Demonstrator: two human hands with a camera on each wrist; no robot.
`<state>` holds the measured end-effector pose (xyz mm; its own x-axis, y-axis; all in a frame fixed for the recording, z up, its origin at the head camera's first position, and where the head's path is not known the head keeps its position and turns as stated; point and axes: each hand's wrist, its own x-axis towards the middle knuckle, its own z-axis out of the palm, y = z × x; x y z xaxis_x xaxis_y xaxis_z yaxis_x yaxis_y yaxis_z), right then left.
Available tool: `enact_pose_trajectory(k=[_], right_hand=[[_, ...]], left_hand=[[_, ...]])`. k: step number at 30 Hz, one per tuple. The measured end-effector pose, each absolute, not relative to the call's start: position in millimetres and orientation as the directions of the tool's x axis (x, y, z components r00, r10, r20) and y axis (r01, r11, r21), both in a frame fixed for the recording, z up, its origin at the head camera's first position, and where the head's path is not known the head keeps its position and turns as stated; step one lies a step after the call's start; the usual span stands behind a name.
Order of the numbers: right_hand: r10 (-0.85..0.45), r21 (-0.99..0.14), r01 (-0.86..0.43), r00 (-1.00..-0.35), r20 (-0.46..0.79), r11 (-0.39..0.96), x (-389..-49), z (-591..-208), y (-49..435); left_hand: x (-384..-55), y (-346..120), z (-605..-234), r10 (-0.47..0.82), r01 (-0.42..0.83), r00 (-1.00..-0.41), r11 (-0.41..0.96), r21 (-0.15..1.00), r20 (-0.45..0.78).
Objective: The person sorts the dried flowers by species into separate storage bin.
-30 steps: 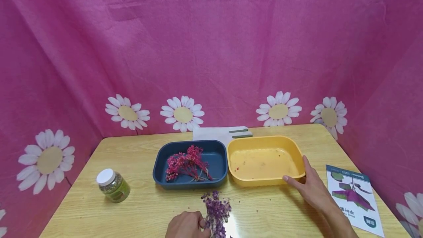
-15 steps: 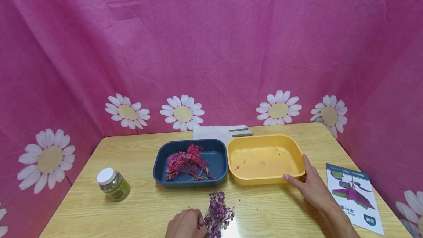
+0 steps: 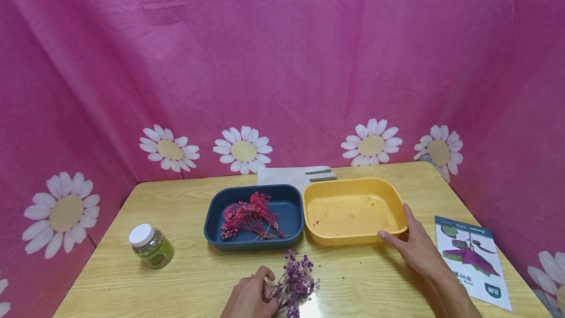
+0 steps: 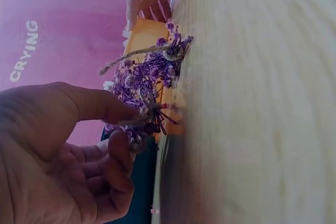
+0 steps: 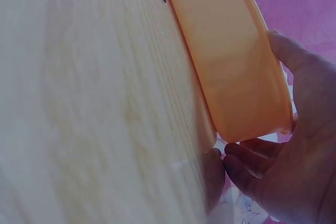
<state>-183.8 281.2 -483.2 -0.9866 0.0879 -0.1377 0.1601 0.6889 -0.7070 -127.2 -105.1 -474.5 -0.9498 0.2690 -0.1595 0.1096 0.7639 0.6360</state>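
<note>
Tabletop (image 3: 185, 283), flowers (image 3: 296, 284) in left hand's (image 3: 252, 296) pinch

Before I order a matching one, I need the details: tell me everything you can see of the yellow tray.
The yellow tray is a shallow, open-topped rectangle with rounded corners and smooth walls, plastic by its look. It sits upright on the table, its left end right beside the blue tray. Inside are only a few small specks, some reddish. The right hand spans its near right corner, the thumb touching the rim.
</note>
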Motion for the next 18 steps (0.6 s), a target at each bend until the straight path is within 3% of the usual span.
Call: enact_pose_trajectory(k=[10,18], right_hand=[[0.081,-0.715,0.133,-0.991,-0.107,0.686,-184.8,-483.0,280.8],[0.081,-0.711,0.123,-0.992,-0.093,0.692,-183.3,-483.7,281.6]], left_hand=[[-123.8,-103.0,-471.0,0.246,0.090,-0.961,0.704,0.705,-0.123],[-124.4,-104.1,-472.8,0.306,0.053,-0.938,0.589,0.806,-0.162]])
